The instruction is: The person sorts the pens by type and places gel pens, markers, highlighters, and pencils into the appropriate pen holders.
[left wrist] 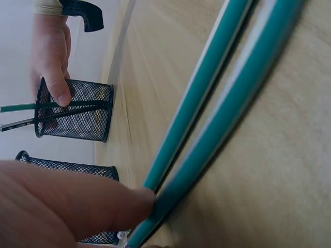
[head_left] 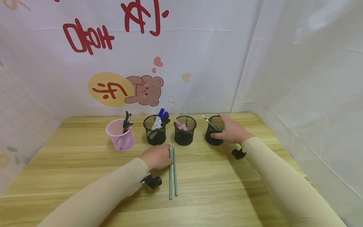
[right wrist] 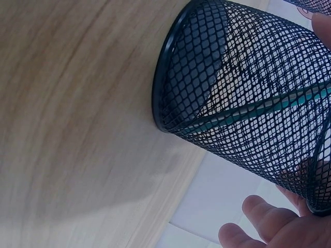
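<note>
Two green pencils (head_left: 175, 176) lie side by side on the table, eraser ends pointing away from me. My left hand (head_left: 157, 156) is at their far ends, thumb and fingers pinching the left pencil (head_left: 170, 183) near its eraser. The left wrist view shows the thumb (left wrist: 119, 206) right against the green shaft. At the right, my right hand (head_left: 233, 130) grips a black mesh pen cup (head_left: 212, 138) by its side and rim, thumb toward me. Inside that upright cup lean a green pencil (right wrist: 258, 109) and a darker one (left wrist: 20, 124).
Left of the held cup stand a black mesh cup (head_left: 184, 138) with pink pens, another mesh cup (head_left: 158, 138) with blue and black markers, and a pink cup (head_left: 129, 142) with black pens. A printed white curtain (head_left: 210, 63) hangs behind the wooden table (head_left: 210, 195).
</note>
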The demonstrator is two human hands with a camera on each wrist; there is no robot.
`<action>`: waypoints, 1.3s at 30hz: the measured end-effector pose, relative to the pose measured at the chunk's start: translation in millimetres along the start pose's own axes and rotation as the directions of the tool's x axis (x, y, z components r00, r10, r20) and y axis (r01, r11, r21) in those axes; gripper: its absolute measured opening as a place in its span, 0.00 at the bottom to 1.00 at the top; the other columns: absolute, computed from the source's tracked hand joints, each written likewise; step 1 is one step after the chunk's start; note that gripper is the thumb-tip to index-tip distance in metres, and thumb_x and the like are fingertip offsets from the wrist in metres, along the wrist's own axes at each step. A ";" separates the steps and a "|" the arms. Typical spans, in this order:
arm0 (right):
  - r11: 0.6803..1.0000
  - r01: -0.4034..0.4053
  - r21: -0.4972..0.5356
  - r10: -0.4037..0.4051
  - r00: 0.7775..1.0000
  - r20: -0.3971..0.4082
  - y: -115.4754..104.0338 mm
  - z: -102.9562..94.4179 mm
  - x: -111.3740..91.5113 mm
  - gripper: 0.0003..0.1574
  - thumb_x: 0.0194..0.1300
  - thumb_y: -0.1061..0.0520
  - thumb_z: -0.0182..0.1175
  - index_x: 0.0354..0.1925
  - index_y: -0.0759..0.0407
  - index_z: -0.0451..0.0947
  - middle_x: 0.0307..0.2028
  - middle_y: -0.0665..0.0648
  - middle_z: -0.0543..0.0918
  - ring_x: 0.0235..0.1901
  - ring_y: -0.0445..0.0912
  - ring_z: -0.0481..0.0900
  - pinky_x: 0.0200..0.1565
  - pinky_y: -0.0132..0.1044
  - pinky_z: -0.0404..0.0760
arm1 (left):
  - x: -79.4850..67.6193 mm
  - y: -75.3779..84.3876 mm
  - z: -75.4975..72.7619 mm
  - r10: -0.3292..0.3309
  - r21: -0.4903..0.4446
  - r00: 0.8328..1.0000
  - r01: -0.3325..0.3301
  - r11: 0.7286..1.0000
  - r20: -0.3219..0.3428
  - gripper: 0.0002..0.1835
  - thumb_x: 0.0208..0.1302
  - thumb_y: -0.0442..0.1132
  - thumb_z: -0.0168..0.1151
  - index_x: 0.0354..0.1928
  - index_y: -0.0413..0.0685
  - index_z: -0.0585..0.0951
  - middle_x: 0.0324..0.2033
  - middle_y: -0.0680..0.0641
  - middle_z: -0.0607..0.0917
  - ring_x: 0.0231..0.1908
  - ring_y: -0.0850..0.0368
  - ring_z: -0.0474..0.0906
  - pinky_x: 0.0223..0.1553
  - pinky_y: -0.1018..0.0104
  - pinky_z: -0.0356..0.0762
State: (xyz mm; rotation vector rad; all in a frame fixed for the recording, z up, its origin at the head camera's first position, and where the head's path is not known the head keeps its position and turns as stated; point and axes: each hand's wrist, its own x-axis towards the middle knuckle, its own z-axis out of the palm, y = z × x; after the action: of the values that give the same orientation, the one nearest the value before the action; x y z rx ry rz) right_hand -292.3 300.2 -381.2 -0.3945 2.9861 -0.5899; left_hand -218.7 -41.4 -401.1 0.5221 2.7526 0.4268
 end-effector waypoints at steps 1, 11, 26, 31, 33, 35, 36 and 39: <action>1.000 0.002 0.002 -0.002 1.000 -0.001 0.1 0.1 0.0 0.71 0.61 0.37 0.74 0.84 0.60 0.45 0.81 0.69 0.55 0.79 0.67 0.59 0.75 0.67 0.64 | -0.3 0.6 -0.2 0.004 0.002 1.000 -0.004 1.000 0.000 0.18 0.66 0.46 0.68 0.52 0.42 0.79 0.37 0.48 0.84 0.37 0.52 0.78 0.49 0.52 0.82; 1.000 0.010 0.001 -0.010 1.000 -0.009 0.5 1.3 0.2 0.72 0.60 0.37 0.74 0.84 0.61 0.45 0.81 0.69 0.55 0.79 0.67 0.59 0.75 0.67 0.64 | -0.1 8.0 -1.1 0.015 0.019 1.000 -0.015 1.000 -0.008 0.16 0.62 0.37 0.66 0.50 0.38 0.81 0.41 0.45 0.85 0.35 0.51 0.77 0.43 0.55 0.81; 1.000 0.007 0.008 -0.007 1.000 -0.006 1.0 0.4 0.0 0.72 0.60 0.35 0.74 0.84 0.59 0.45 0.81 0.68 0.55 0.78 0.67 0.59 0.75 0.67 0.64 | -2.6 16.5 -5.4 -0.037 0.004 0.999 0.037 0.999 0.026 0.08 0.59 0.32 0.65 0.40 0.42 0.79 0.28 0.47 0.80 0.24 0.53 0.72 0.24 0.63 0.67; 1.000 0.011 0.009 -0.011 1.000 -0.007 0.4 0.3 -0.3 0.71 0.60 0.37 0.74 0.84 0.59 0.46 0.81 0.68 0.56 0.78 0.67 0.60 0.75 0.67 0.64 | -1.6 16.9 -5.4 -0.046 -0.005 0.999 0.046 0.999 0.023 0.13 0.56 0.32 0.66 0.44 0.40 0.78 0.28 0.47 0.80 0.24 0.53 0.73 0.24 0.63 0.67; 1.000 0.010 0.010 -0.010 1.000 -0.006 0.2 0.2 -0.8 0.70 0.60 0.37 0.75 0.84 0.59 0.46 0.81 0.68 0.56 0.78 0.67 0.60 0.75 0.67 0.64 | -0.8 17.1 -5.0 -0.046 -0.006 0.999 0.046 0.999 0.019 0.14 0.55 0.33 0.67 0.44 0.40 0.77 0.28 0.47 0.80 0.25 0.53 0.73 0.24 0.62 0.68; 1.000 0.007 0.005 -0.007 1.000 -0.006 0.1 0.0 -1.3 0.71 0.60 0.37 0.75 0.84 0.59 0.46 0.81 0.68 0.56 0.78 0.67 0.60 0.75 0.67 0.65 | -0.3 17.1 -4.5 -0.049 -0.010 0.999 0.049 0.999 0.014 0.14 0.55 0.34 0.68 0.43 0.41 0.77 0.28 0.48 0.79 0.25 0.53 0.74 0.25 0.62 0.69; 1.000 0.006 0.002 -0.006 1.000 -0.006 0.1 0.0 -1.3 0.71 0.60 0.36 0.74 0.84 0.59 0.46 0.81 0.68 0.57 0.78 0.66 0.60 0.74 0.67 0.65 | -0.4 17.1 -4.4 -0.050 -0.012 0.999 0.050 0.999 0.011 0.15 0.55 0.34 0.68 0.43 0.41 0.76 0.28 0.48 0.79 0.26 0.53 0.74 0.25 0.62 0.69; 1.000 0.007 -0.004 -0.007 1.000 -0.008 0.2 0.3 -0.8 0.71 0.60 0.35 0.74 0.84 0.59 0.47 0.80 0.68 0.57 0.78 0.66 0.61 0.74 0.67 0.66 | -0.5 16.4 -3.7 -0.053 -0.015 0.999 0.053 0.999 0.001 0.16 0.54 0.35 0.69 0.44 0.41 0.75 0.29 0.47 0.80 0.26 0.52 0.75 0.26 0.62 0.70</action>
State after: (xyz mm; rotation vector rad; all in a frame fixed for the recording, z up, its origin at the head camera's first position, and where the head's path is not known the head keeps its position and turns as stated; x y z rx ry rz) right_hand -291.6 300.4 -381.5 -0.4036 2.9953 -0.5871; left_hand -214.5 -27.8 -392.0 0.4449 2.7539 0.4339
